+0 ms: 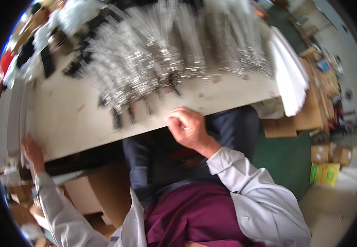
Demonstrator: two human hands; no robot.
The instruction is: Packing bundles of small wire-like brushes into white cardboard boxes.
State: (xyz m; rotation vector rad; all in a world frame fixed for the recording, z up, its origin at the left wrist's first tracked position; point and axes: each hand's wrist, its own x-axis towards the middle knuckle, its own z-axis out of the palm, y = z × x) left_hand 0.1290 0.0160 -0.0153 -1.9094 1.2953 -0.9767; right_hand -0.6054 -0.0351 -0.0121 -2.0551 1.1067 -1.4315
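My right hand (189, 126) is curled into a loose fist at the table's front edge, and nothing shows in it. Far to the left, my left hand (33, 152) is at the table's left edge, beside a stack of white sheets or panels (16, 119). Motion blur hides how its fingers are placed. Beyond my right hand, a large heap of long, thin pieces (145, 70) in clear plastic spreads across the table. Their near ends are shiny metal, and several dark tips (117, 119) point toward me. The blur hides their exact kind.
The pale table (75, 127) spans the view above my lap. Another white stack (287, 74) stands at its right end, with cardboard boxes (310, 111) beyond. Clear plastic bags (77, 16) crowd the far left. An open carton (104, 189) sits below the table, left of my legs.
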